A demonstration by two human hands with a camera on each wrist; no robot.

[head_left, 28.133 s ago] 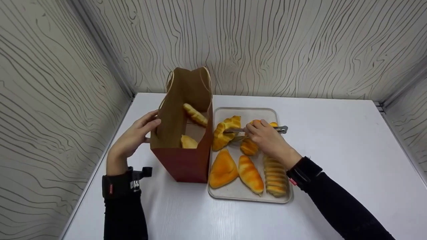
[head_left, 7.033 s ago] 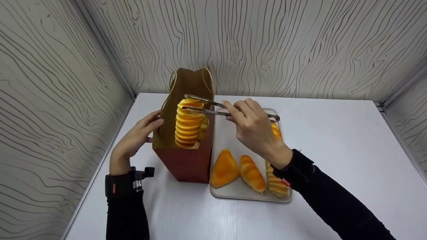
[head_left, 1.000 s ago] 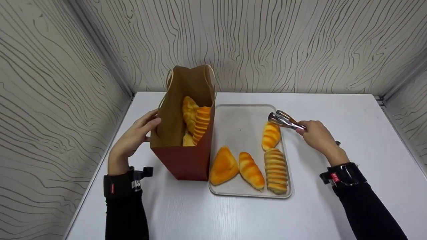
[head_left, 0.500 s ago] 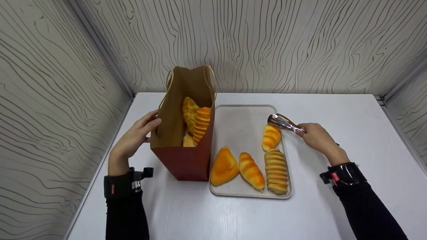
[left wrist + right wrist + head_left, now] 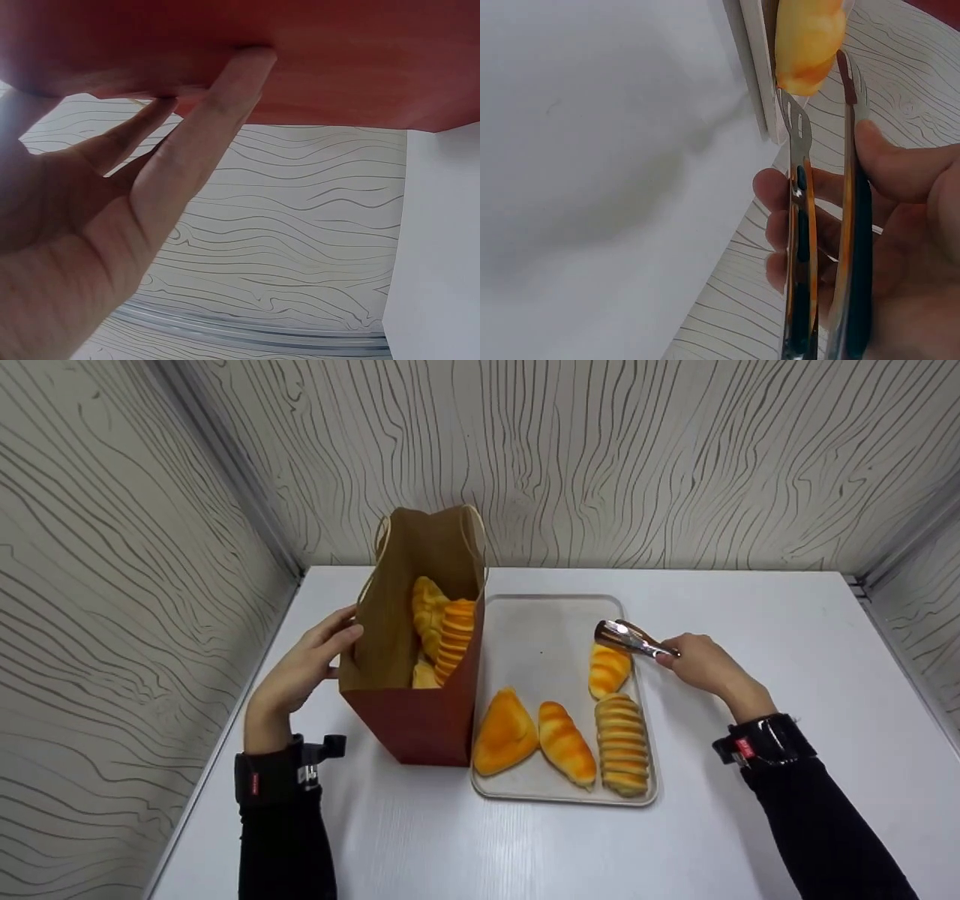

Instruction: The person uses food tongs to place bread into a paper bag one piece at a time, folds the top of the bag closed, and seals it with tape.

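At the near side of the white table [image 5: 412, 840], two black sleeves [image 5: 285, 847] are seen. On the near part of the tray [image 5: 525, 652], a triangular bread [image 5: 506, 735], a striped roll [image 5: 566, 742] and a ridged loaf [image 5: 622, 746] are laid in a row. Just beside the tray, at its left, the red paper bag [image 5: 409, 727] is stood upright, and its left side is touched by the left hand [image 5: 304, 664]; the fingers [image 5: 191, 142] are extended, with a fingertip pressed to the paper. In the bag, an orange ridged bread [image 5: 456, 637] and a braided bread [image 5: 429, 611] can be seen. By the right hand [image 5: 705, 664] the metal tongs [image 5: 637, 641] are gripped, between curled fingers and thumb. The tips are parted and are held at the far end of a yellow striped bread [image 5: 609, 671], placed by the tray's right edge behind the ridged loaf; whether it is squeezed cannot be told. Farthest, a patterned wall [image 5: 600, 472] is seen
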